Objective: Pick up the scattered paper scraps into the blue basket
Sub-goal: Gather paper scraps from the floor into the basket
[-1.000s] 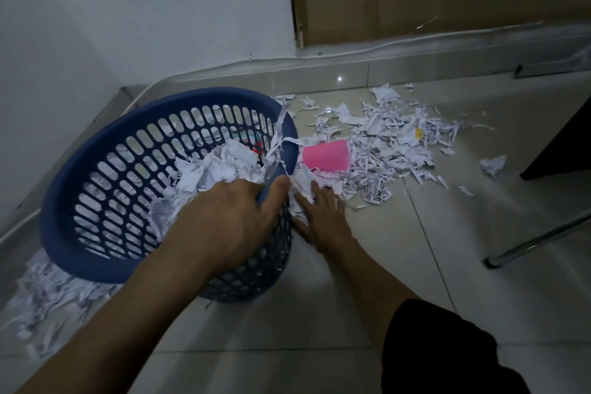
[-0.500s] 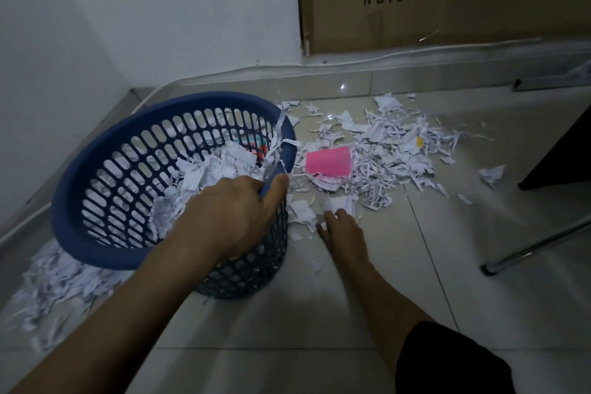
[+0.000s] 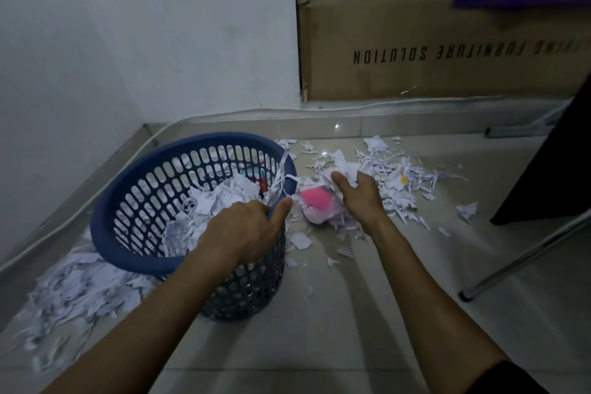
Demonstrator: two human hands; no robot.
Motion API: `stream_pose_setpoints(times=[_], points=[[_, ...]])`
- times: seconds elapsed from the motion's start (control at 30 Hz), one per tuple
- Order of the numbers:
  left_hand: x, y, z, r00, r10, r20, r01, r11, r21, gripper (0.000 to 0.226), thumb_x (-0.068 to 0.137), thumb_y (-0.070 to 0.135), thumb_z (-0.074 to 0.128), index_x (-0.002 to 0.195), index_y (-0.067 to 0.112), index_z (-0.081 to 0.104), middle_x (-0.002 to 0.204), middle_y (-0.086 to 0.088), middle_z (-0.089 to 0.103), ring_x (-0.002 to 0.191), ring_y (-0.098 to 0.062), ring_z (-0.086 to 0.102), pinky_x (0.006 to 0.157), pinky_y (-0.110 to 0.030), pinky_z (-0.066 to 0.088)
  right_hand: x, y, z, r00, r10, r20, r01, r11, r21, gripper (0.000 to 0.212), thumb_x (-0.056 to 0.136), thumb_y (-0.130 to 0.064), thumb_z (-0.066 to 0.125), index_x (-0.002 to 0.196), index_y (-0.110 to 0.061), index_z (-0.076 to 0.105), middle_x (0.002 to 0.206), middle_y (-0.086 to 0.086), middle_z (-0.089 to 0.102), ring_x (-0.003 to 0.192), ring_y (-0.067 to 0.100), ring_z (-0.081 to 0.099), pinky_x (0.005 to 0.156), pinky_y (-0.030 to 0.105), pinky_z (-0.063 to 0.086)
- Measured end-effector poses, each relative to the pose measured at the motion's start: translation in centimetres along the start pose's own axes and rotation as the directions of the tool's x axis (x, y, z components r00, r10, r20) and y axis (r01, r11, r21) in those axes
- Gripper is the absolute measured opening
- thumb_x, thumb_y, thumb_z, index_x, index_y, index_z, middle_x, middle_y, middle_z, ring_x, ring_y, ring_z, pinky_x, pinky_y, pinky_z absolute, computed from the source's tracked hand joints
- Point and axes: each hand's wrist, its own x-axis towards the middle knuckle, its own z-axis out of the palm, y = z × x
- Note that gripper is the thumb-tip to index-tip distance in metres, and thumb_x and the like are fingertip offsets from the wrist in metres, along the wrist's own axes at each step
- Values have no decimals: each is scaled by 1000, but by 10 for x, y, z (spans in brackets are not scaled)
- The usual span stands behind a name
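R hand (image 3: 359, 197) grips scraps (image 3: 343, 166), right of basket (image 3: 128, 233)

The basket (image 3: 128, 221) is dark blue, its wall a lattice of oval holes. The paper scraps (image 3: 387, 182) are white with grey print, one bit yellow (image 3: 403, 179). A pink sheet (image 3: 315, 200) lies among them. The floor tiles (image 3: 367, 313) are pale grey-beige, the cardboard box (image 3: 415, 41) brown with black lettering.

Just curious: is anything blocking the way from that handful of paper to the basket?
Nothing visible does. The right hand grips paper scraps beside the blue basket, whose open mouth tilts toward the person; the left hand holds its rim.
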Motion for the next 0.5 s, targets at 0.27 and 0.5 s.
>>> stream_pose_setpoints(times=[0.27, 0.5], points=[[-3, 1, 2, 998, -51, 24, 51, 999, 12, 95, 84, 79, 5, 112, 13, 66, 112, -17, 67, 101, -33, 62, 87, -41, 49, -17, -150, 18, 963, -266, 37, 250, 938, 240, 24, 96, -38, 64, 94, -14, 70, 80, -3, 67, 69, 9, 59, 63, 27, 48], [-7, 4, 6, 998, -63, 25, 63, 998, -11, 87, 88, 79, 11, 105, 15, 67, 97, -14, 68, 86, -30, 64, 79, -40, 52, -25, -183, 61, 902, -265, 341, 217, 961, 173, 21, 100, -36, 56, 101, -17, 66, 88, 3, 71, 73, 16, 66, 66, 31, 55]])
